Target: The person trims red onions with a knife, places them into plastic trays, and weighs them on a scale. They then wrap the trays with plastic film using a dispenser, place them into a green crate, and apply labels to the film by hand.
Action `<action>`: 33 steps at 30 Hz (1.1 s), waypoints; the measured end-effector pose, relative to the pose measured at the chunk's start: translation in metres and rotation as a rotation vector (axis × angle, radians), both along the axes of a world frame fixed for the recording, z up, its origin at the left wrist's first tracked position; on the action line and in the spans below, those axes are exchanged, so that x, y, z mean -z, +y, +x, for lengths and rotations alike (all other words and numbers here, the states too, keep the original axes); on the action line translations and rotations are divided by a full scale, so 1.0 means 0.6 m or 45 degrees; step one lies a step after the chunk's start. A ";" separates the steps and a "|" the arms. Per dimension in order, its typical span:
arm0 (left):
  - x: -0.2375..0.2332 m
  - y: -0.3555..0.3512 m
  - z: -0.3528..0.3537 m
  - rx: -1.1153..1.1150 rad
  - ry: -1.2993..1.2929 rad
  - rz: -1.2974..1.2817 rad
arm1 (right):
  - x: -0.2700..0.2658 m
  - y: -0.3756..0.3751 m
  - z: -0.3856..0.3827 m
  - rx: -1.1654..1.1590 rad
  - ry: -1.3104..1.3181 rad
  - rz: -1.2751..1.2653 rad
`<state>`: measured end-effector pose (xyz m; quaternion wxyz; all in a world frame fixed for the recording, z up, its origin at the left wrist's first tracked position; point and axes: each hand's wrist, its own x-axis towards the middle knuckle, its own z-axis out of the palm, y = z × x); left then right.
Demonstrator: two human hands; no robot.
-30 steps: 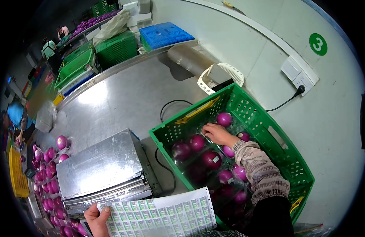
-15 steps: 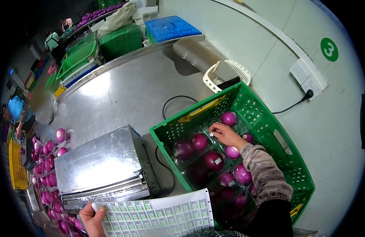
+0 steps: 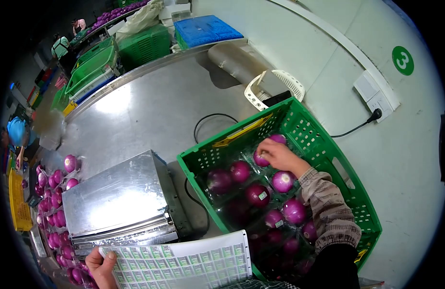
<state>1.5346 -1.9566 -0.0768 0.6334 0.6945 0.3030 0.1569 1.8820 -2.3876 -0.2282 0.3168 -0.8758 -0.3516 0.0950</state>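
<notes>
My left hand (image 3: 102, 268) pinches the left edge of a white sheet (image 3: 181, 262) covered with rows of small green-printed labels. Inside the green crate (image 3: 350, 185), at its far end, my right hand (image 3: 278, 155) has its fingers closed together on top of a purple onion (image 3: 260, 159). Whether a label is between those fingertips is hidden. Wrapped purple onions fill the crate around it. A small label shows on one dark onion (image 3: 257, 195) and on another nearer me (image 3: 274, 218).
A metal machine (image 3: 119, 197) stands left of the crate, with wrapped onions (image 3: 56, 202) beyond it. A white basket (image 3: 292, 84) holds a dark object behind the crate. A black cable (image 3: 196, 127) crosses the metal table (image 3: 150, 106). Other people (image 3: 61, 47) are in the far left background.
My right hand has shifted slightly up in the view, onto an onion; the white label seen at its fingertips is no longer visible. The sheet has moved slightly left with my left hand.
</notes>
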 end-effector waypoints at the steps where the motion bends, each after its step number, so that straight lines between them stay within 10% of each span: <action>1: -0.002 0.005 0.001 0.038 -0.041 -0.005 | -0.016 0.013 -0.003 -0.109 -0.172 -0.185; 11: -0.017 -0.002 -0.001 0.063 -0.031 0.012 | -0.039 0.123 -0.008 -0.457 -0.315 -0.579; 22: -0.012 -0.011 0.000 0.010 -0.075 0.006 | 0.033 0.101 -0.015 0.494 0.507 -0.210; 25: 0.005 -0.005 -0.001 -0.192 -0.078 0.066 | -0.004 0.094 -0.043 0.561 0.085 -0.347; 29: 0.001 0.014 0.004 -0.039 -0.151 0.025 | -0.075 -0.007 -0.149 0.507 0.670 0.361; 33: -0.011 0.000 0.027 0.130 -0.042 -0.034 | -0.091 -0.118 -0.315 0.513 1.134 0.314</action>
